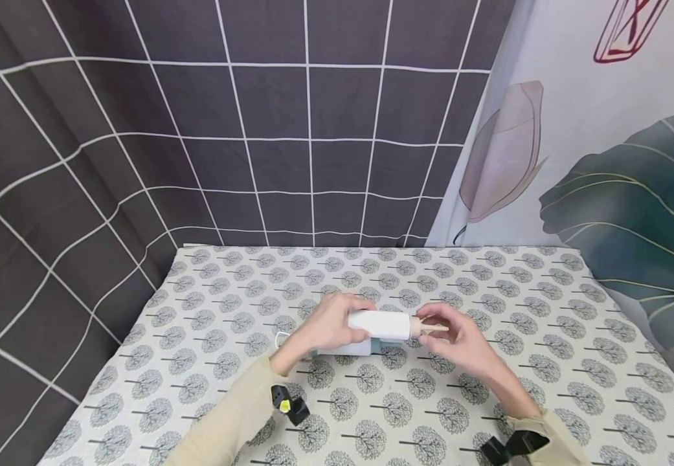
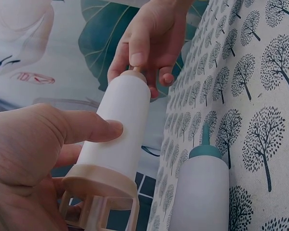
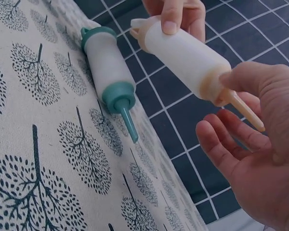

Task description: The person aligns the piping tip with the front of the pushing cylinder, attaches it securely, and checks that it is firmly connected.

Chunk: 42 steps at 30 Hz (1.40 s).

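Note:
A white squeeze bottle (image 1: pixel 382 323) with a beige nozzle cap (image 3: pixel 215 86) is held above the table, lying roughly level. My left hand (image 1: pixel 331 323) grips its body near the base, thumb pressed on the side in the left wrist view. A beige base with an open loop (image 2: pixel 101 183) shows below that hand. At the other end, my right hand (image 1: pixel 461 340) has thumb and forefinger on the beige cap, beside the thin nozzle (image 3: pixel 248 113); its other fingers are loosely bent. A second white squeeze bottle (image 3: pixel 108 60), with teal ends, lies on the table just below.
The table is covered with a tree-print cloth (image 1: pixel 397 411). Behind it and to the left hangs a dark curtain with white grid lines (image 1: pixel 272 97); a pale curtain with leaf prints (image 1: pixel 505 162) hangs at the right.

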Each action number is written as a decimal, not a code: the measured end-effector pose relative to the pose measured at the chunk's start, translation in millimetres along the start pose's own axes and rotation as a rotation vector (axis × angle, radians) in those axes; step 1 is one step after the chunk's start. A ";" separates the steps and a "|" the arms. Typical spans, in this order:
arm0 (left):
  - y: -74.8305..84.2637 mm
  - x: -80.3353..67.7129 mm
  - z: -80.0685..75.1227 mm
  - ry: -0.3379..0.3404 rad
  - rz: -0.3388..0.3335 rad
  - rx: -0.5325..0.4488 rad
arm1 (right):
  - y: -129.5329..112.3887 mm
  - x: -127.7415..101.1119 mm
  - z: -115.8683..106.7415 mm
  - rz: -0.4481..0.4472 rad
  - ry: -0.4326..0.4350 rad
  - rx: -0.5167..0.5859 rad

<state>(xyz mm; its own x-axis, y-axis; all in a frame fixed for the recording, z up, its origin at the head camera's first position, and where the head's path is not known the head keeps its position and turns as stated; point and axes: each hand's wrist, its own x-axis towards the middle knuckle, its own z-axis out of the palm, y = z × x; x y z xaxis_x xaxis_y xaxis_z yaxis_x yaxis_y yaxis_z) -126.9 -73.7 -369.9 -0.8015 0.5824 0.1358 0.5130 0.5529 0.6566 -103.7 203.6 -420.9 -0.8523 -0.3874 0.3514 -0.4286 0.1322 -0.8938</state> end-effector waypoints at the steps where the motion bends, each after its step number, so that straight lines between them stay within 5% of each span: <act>1: 0.2 0.2 0.0 -0.002 -0.002 -0.001 | 1.3 0.6 0.1 -0.030 -0.008 0.001; 8: 2.1 1.3 -0.1 -0.009 -0.014 -0.004 | 5.3 1.4 2.0 -0.095 -0.004 0.005; 42: 6.6 1.0 -0.2 -0.011 -0.039 0.001 | -5.1 -2.5 2.8 0.166 0.012 -0.014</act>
<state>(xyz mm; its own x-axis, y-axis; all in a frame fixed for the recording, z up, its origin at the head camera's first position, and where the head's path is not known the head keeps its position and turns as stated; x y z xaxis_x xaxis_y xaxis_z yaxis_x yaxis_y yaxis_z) -124.4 -69.6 -365.3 -0.8177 0.5666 0.1018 0.4814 0.5760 0.6606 -98.6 201.3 -418.1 -0.9152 -0.3485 0.2023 -0.2855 0.2065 -0.9359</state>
